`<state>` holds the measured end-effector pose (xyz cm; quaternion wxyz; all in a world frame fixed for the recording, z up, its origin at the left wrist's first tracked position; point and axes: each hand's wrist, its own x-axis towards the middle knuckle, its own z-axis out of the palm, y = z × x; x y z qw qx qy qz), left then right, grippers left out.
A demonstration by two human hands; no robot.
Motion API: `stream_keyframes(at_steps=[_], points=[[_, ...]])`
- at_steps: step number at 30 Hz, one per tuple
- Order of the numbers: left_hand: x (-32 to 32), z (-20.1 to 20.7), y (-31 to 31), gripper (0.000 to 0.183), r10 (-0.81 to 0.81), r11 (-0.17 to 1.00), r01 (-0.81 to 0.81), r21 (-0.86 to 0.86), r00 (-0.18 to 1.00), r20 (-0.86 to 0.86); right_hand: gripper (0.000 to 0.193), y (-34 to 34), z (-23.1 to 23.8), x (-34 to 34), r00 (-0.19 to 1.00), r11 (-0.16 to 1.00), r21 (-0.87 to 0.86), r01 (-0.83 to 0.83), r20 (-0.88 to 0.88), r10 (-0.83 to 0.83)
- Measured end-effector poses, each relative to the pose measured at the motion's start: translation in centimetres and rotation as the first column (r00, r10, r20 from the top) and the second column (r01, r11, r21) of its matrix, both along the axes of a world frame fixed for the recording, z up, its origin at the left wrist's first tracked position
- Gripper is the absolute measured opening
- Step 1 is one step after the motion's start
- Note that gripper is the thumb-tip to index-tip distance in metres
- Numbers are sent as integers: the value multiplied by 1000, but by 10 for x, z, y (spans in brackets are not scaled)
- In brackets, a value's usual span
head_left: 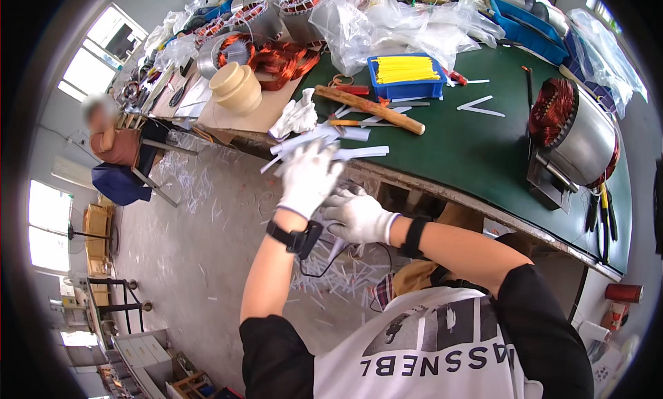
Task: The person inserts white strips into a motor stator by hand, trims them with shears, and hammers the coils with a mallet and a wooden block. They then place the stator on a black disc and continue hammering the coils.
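White knit gloves cover both hands. My left hand (309, 178) reaches over the table's near edge onto a loose pile of white paper strips (364, 152); its fingertips are blurred among them. Just beyond lies an empty white glove (295, 114). My right hand (360, 217) is beside the left one, lower and in front of the table edge. Its fingers are curled, and whatever they may hold is hidden. A wooden stick (369, 109) lies past the strips, near a blue bin (407, 88) of yellow strips.
On the green tabletop (476, 150), a stator with copper windings (580, 133) stands at the right, near pliers (608, 212). Coils of copper wire (283, 62), cream spools (235, 88) and plastic bags (373, 26) crowd the back. Paper scraps litter the floor (207, 261). A seated person (114, 140) is far left.
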<state>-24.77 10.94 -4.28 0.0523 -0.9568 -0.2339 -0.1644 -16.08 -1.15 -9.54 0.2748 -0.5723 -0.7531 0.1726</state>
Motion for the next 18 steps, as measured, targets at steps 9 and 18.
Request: stream_keyframes(at_steps=[9,18], points=[[95,41,6,20,-14,1000,13,9,978,206,26,-18,26,32,741,930,-128,344,-572,-352],[174,24,22,29,354,907,-376,-188,924,-143,40,-32,23,60,222,865,-401,302,-853,-473]])
